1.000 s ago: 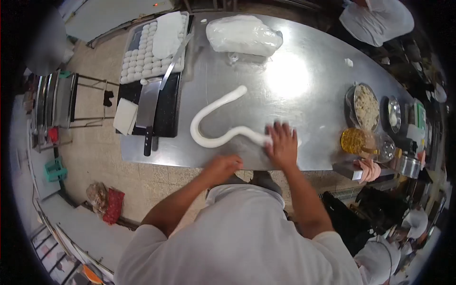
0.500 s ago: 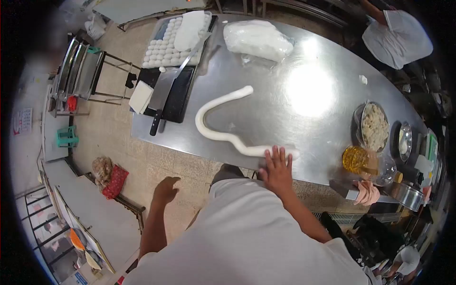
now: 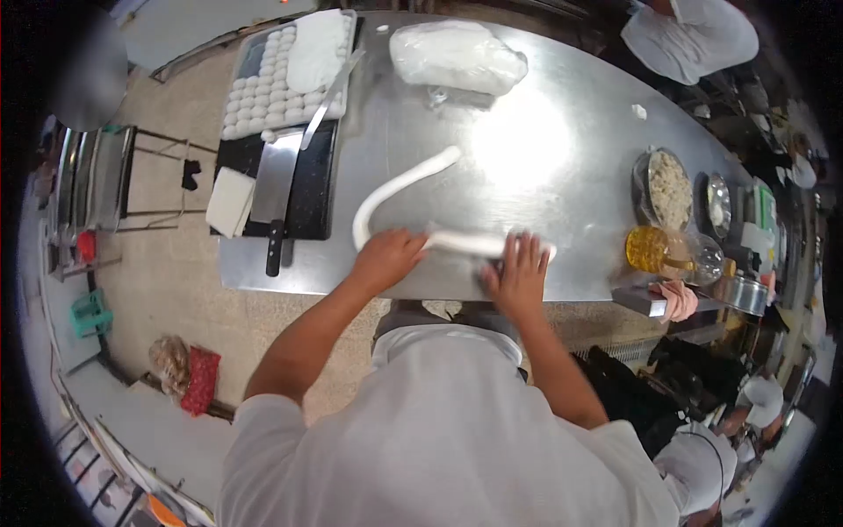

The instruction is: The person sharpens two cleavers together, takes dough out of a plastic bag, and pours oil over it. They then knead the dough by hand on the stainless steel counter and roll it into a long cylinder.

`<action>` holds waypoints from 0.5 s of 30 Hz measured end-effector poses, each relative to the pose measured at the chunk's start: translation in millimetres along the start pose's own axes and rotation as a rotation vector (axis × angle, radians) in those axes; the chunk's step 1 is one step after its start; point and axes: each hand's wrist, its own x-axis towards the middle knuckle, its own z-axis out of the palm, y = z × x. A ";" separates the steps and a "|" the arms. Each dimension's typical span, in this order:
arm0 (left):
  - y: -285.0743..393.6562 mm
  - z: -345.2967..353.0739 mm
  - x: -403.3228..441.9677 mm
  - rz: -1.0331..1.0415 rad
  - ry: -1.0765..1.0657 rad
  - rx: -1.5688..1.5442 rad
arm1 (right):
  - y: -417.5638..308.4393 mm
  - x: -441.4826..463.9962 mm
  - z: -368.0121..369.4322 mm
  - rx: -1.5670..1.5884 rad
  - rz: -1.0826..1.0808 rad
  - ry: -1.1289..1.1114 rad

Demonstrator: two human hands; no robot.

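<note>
A long white rope of dough [image 3: 399, 186] lies in a bent curve on the steel table [image 3: 413, 127]. My left hand [image 3: 389, 261] is closed round the rope near its bend, with the fingers wrapped over it. Flat on the rope's right end rests my right hand [image 3: 520, 270], fingers stretched out. A straight length of dough shows between the two hands, and a rounded tip pokes out past the right fingers.
On the left, a cleaver [image 3: 278, 180] lies on a black board [image 3: 312, 189] beside a tray of dough balls [image 3: 255, 107]. A plastic-wrapped white block [image 3: 457, 57] sits at the back. To the right are a bowl of pale filling [image 3: 669, 189], an oil bottle [image 3: 650, 250] and a pink cloth [image 3: 676, 300]. Other people stand around.
My left hand has come up from beside the table and taken hold of the dough rope. My right hand stays on the right end. The view has shifted slightly.
</note>
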 end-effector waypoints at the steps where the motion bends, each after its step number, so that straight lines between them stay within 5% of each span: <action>1: -12.7 -0.8 -17.5 0.072 -0.020 0.003 | -8.4 -30.1 -9.3 -0.016 0.031 -0.094; 6: -64.2 -38.9 -28.7 0.276 -0.165 -0.112 | 16.5 -16.7 3.0 -0.053 -0.057 -0.112; 11: -26.9 -79.8 79.9 0.201 0.134 -0.156 | 33.5 148.6 -6.7 -0.060 0.129 -0.036; 15: 44.2 -44.2 170.6 0.283 0.384 -0.243 | 28.3 122.5 9.4 -0.081 0.084 0.050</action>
